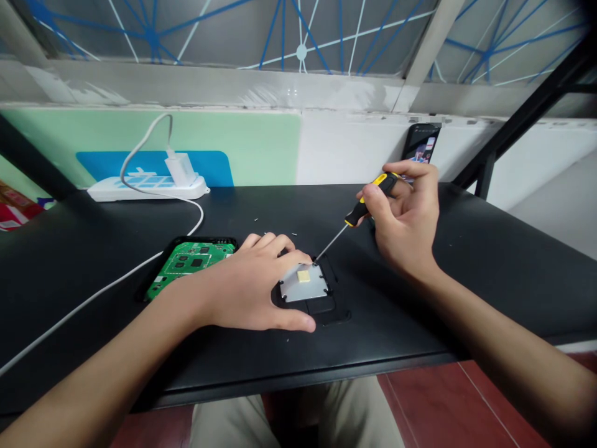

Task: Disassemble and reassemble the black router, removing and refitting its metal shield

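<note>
My right hand (pixel 408 218) grips the yellow-and-black handle of a screwdriver (pixel 373 196). The shaft slants down to the left, and its tip meets the upper edge of a silver metal plate (pixel 305 292). A small cream pad (pixel 303 276) sits on the plate, which lies in a black plastic part (pixel 321 305) with thin arms. Spread across the left side of this part, my left hand (pixel 261 286) rests with fingers stretched and thumb apart, covering some of it. To its left, partly behind my wrist, is a green circuit board (pixel 186 261) in a black casing.
A white power strip (pixel 149 188) with a plugged-in charger (pixel 181 169) stands at the back left. Its white cable (pixel 107 287) runs across the black table (pixel 489 274). A phone (pixel 420 146) leans on the wall behind my right hand. Tiny screws (pixel 293 234) lie beyond my left hand.
</note>
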A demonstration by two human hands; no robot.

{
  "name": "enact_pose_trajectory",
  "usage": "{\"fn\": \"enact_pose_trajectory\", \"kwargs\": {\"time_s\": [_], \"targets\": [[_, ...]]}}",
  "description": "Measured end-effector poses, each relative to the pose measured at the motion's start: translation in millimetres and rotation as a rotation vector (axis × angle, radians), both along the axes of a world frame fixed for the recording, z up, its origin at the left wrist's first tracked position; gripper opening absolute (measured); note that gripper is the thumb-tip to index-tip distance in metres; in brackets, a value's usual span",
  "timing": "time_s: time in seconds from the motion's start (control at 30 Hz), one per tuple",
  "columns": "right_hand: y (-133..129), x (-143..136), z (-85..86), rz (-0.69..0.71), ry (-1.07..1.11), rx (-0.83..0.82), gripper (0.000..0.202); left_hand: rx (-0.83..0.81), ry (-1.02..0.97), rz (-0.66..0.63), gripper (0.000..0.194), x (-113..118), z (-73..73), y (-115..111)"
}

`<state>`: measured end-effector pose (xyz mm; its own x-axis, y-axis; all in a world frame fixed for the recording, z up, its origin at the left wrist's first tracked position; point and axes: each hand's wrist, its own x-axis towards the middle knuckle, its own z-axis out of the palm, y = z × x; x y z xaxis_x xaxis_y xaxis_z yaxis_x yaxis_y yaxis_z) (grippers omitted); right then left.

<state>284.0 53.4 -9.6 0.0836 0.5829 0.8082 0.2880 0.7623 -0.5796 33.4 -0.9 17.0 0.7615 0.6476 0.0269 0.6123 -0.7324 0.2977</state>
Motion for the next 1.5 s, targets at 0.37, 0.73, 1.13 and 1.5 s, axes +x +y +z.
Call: {"fn": "enact_pose_trajectory", "kwargs": {"time_s": [0.37,0.73,1.13,1.5], "targets": [[-3.1,-1.6,3.1,-0.006,0.050,-0.009,0.031,0.009,-0.021,-0.017,0.066,-1.7,-1.5,1.4],[-7.2,-3.7,8.0,-0.023,0.088,-0.023,0.031,-0.002,-0.021,-0.029,0.060,-2.7,-0.1,0.9],[-5.6,-2.8,6.8,-0.044,0.071,-0.005,0.032,0.008,-0.023,-0.020,0.066,-3.2,-1.9,1.1],[-7.0,-3.4,7.6,-0.047,0.057,-0.031,0.034,0.097,0.003,-0.026,0.069,0.3,-2.8,1.6]]}}
